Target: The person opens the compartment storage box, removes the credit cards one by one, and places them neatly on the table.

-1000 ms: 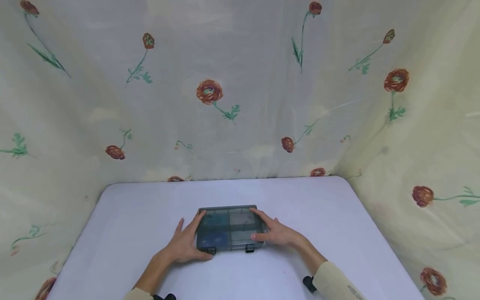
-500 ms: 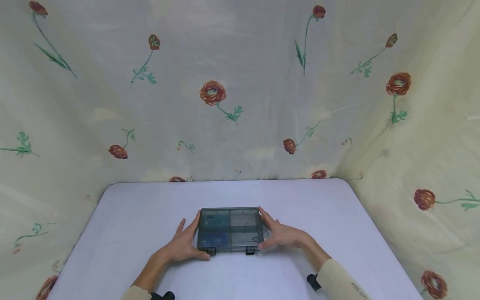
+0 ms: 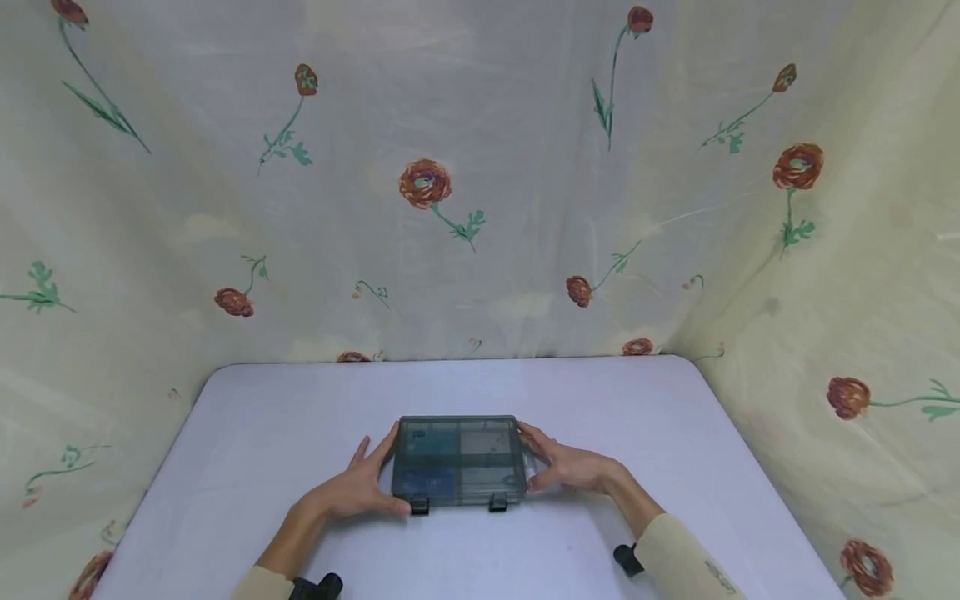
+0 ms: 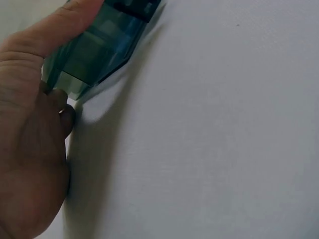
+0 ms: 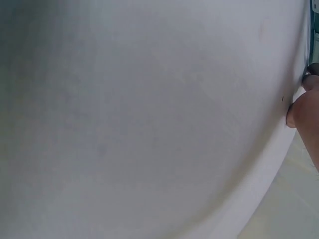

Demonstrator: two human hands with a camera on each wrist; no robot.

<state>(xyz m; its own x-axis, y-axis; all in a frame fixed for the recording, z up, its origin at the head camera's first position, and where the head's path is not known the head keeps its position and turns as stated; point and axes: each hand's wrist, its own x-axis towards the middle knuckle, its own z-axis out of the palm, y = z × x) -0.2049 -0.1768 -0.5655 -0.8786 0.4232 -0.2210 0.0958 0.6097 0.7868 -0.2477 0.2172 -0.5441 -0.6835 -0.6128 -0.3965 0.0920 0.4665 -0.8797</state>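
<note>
Case [image 3: 459, 460]: dark, see-through, rectangular, lid down. Lies on the tabletop [image 3: 465, 550], between both hands, long side toward the wearer. Shows four sections through the lid: blue-green in the left pair, paler grey in the right; contents too dim to tell.

Latches, two, black: left [image 3: 420, 506] and right [image 3: 498, 502], both on the near side of the case.

Left hand [image 3: 354, 492]: grips the left end of the case, fingers spread wide; index fingertip at the far left corner, thumb against the near side beside the left latch. In the left wrist view, thumb laid across the case wall.

Right hand [image 3: 568, 468]: holds the right end, fingers curved around the far right corner, thumb at the right edge near the front. In the right wrist view, only partly visible, at the frame edge.

Sleeves, beige: left [image 3: 262, 585], right [image 3: 684, 557], the latter with dark lettering.

Backdrop cloth [image 3: 510, 108]: pale, red-flowered, behind and beside the tabletop.
</note>
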